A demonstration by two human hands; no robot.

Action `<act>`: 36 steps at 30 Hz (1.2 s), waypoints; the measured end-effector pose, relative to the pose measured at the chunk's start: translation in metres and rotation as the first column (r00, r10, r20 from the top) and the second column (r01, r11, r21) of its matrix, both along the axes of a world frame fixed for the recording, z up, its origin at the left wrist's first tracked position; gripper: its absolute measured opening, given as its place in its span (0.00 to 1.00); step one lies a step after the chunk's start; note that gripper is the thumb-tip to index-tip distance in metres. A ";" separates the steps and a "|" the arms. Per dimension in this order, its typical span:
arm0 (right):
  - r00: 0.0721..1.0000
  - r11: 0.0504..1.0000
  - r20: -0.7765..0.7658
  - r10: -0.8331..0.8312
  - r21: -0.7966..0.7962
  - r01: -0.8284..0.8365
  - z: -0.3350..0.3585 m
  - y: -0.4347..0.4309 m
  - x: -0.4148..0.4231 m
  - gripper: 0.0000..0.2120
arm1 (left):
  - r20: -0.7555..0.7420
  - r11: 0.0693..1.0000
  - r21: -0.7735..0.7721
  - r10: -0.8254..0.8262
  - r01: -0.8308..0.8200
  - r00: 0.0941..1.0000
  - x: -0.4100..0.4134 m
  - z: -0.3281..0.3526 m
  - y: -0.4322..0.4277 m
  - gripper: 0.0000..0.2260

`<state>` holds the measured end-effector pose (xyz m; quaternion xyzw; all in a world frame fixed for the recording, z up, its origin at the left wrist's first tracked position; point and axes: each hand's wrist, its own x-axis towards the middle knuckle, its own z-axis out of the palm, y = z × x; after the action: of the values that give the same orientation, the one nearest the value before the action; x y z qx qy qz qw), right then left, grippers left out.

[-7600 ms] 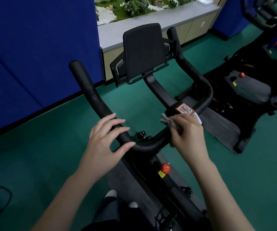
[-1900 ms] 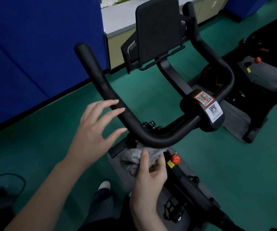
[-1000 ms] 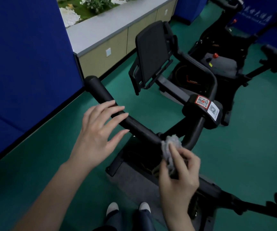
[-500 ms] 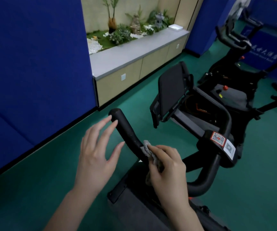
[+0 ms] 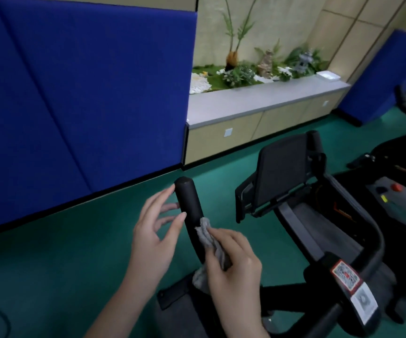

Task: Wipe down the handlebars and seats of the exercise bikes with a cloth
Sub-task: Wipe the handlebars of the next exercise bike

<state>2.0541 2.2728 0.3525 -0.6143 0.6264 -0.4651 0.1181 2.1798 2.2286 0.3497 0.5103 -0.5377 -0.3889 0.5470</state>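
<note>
Blue padded wall panels [image 5: 75, 93] fill the left side above a green floor [image 5: 50, 264].

Your left hand [image 5: 153, 242] hovers just left of the black handlebar [image 5: 188, 203]. Its fingers are spread and relaxed and hold nothing. Whether the fingertips touch the bar cannot be told.

The handlebar's left arm rises to a rounded end cap. Partway down it sits the grey cloth [image 5: 208, 236], bunched against the right side of the bar. Your right hand [image 5: 233, 269] pinches the cloth between thumb and curled fingers, pressing it onto the bar.

Behind, a grey-topped counter [image 5: 258, 101] runs along the wall with plants [image 5: 241, 74] on it.

Further right stands the bike's black device holder [image 5: 280, 176]. Below it, on the handlebar's centre block, are two stickers: a red-bordered QR code [image 5: 346, 276] and a white QR label [image 5: 364, 303]. No lettering on either can be read.

At the far right, a second bike shows a red knob [image 5: 396, 187] and a small yellow tag [image 5: 383, 198].

A second ago the cloth was at the bend of the bar. It now sits higher, closer to the end cap, and your left hand has kept beside the bar, empty.
</note>
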 end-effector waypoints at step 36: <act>0.895 0.909 -0.167 0.415 0.036 -0.415 0.063 -0.086 0.015 0.12 | -0.415 0.992 0.114 0.100 -0.057 0.904 -0.024 -0.013 0.005 0.26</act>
<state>2.0686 2.1869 0.4156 -0.7713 0.4887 -0.3750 0.1602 2.1557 2.2335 0.3371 0.4626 -0.3664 -0.4933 0.6390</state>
